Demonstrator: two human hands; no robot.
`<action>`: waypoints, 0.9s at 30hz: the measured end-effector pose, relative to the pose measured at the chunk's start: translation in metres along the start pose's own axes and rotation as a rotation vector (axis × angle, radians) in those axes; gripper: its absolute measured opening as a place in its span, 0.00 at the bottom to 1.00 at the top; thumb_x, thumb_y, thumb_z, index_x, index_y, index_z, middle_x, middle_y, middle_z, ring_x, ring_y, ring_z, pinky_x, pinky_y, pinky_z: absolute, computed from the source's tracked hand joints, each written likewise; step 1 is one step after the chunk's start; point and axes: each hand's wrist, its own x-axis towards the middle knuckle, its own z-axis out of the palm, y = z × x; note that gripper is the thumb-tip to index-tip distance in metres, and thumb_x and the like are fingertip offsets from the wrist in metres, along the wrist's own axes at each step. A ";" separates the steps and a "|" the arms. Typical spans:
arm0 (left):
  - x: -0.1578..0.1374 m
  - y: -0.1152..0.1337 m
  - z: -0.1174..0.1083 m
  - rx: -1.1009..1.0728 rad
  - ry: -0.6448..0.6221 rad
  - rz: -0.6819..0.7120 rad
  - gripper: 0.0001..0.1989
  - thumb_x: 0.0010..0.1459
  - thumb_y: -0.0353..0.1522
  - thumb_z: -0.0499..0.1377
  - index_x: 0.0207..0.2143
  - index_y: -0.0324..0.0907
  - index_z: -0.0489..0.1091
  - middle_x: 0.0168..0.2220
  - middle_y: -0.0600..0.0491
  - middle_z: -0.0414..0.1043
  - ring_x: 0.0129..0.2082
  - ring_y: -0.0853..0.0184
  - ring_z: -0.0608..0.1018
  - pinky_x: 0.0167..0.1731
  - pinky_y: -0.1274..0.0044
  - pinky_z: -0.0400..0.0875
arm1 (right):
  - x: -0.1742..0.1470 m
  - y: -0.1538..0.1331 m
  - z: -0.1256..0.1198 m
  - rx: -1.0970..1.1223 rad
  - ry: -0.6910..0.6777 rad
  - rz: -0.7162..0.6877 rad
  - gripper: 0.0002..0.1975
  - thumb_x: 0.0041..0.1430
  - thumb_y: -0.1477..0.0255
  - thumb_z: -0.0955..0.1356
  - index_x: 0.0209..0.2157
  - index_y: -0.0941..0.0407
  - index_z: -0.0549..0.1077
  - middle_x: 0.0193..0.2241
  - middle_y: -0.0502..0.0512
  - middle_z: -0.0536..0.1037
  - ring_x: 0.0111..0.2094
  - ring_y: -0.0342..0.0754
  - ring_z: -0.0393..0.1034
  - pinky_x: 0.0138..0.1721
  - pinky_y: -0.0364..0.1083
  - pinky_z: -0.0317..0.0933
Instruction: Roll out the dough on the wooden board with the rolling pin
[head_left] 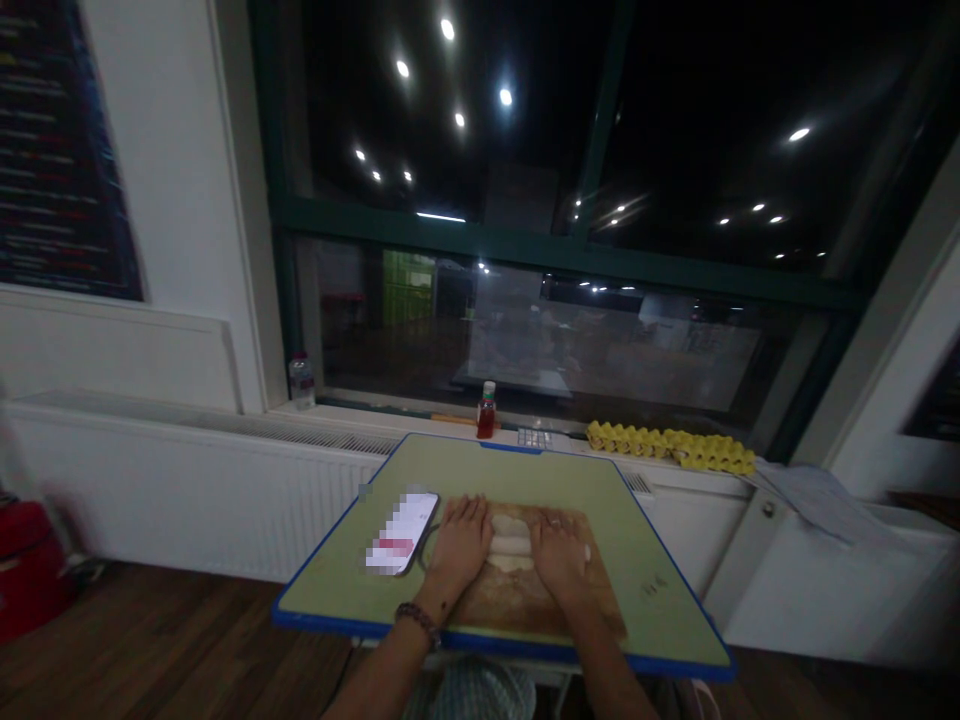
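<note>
A piece of pale dough (511, 526) lies on a brown wooden board (517, 612) in the middle of the table. Across the dough runs a whitish rolling pin (511, 546), its right end showing just past my right hand. My left hand (463, 538) lies over the left end of the pin, fingers stretched forward and flat. On the other end rests my right hand (558, 550), palm down, its fingers also extended. Both hands partly hide the pin and the dough's sides. A bracelet circles my left wrist.
The small table (660, 600) has a blue rim. A lit phone (403, 534) lies left of the board. Behind, on the sill, stand a red-liquid bottle (486, 412), a clear bottle (301, 384) and yellow egg cartons (667, 446). A white radiator (187, 490) is at left.
</note>
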 end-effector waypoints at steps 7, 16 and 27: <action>-0.012 0.003 -0.003 0.027 -0.022 0.044 0.22 0.66 0.30 0.43 0.53 0.35 0.71 0.56 0.42 0.70 0.59 0.58 0.69 0.60 0.63 0.57 | -0.011 -0.003 -0.008 0.020 -0.006 0.004 0.22 0.67 0.75 0.55 0.56 0.60 0.70 0.55 0.65 0.72 0.58 0.55 0.65 0.58 0.54 0.54; -0.048 0.008 -0.011 -0.033 0.011 0.076 0.21 0.66 0.31 0.44 0.56 0.37 0.69 0.58 0.45 0.69 0.60 0.59 0.68 0.61 0.62 0.57 | -0.045 0.001 0.022 0.041 0.251 -0.027 0.21 0.66 0.75 0.57 0.57 0.57 0.70 0.55 0.59 0.73 0.59 0.54 0.62 0.63 0.56 0.49; -0.027 0.008 -0.011 0.043 -0.010 0.066 0.22 0.66 0.31 0.44 0.57 0.37 0.67 0.58 0.45 0.68 0.60 0.58 0.68 0.61 0.61 0.56 | -0.020 -0.001 0.015 0.082 0.091 -0.042 0.22 0.66 0.75 0.55 0.55 0.59 0.72 0.56 0.62 0.71 0.59 0.56 0.62 0.63 0.58 0.47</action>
